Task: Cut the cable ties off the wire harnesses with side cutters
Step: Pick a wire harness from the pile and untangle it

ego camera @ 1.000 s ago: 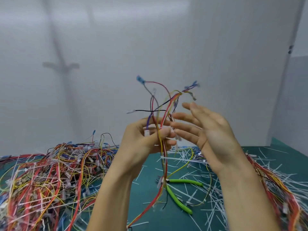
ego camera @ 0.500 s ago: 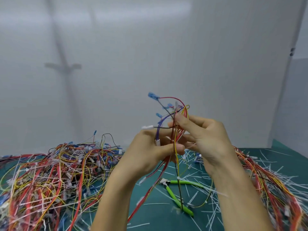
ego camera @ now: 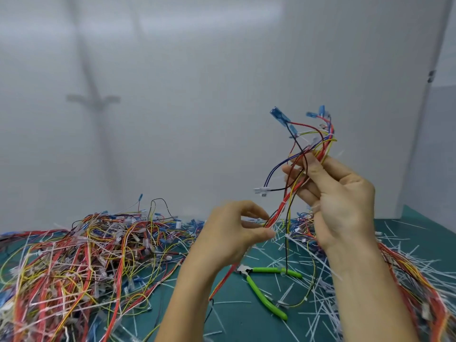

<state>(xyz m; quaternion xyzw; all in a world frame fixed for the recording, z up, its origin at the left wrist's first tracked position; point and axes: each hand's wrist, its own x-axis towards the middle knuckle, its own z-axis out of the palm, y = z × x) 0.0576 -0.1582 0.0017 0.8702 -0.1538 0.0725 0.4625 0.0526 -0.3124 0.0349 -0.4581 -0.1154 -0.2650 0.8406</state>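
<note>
Wires of 1 harness (ego camera: 299, 174) hang in the air between your 2 hands, above the green table (ego camera: 237, 314). Your right hand (ego camera: 338, 201) holds the upper part, thumb and fingers closed around the bundle of red, yellow, blue and black strands, and the blue-tipped ends (ego camera: 281, 118) fan out above your fingers against the white wall (ego camera: 197, 95). A small white plug (ego camera: 261, 190) on 2 blue strands sticks out to the left of that hand. Your left hand (ego camera: 237, 233) sits lower and pinches the red part of the same bundle between thumb and fingertips, while the red strands run on down past your wrist toward the table. A black strand and a yellow one drop straight from the bundle to the tabletop.

Below them the side cutters (ego camera: 265, 286) lie flat on the table, green handles spread apart, touched by neither hand; the black strand ends right at the upper handle. Cut white cable ties (ego camera: 318, 290) are scattered all around the cutters. A big tangled pile of harnesses (ego camera: 81, 262) covers the table to your left, and another heap (ego camera: 419, 287) runs along the right side, partly hidden behind your right forearm.
</note>
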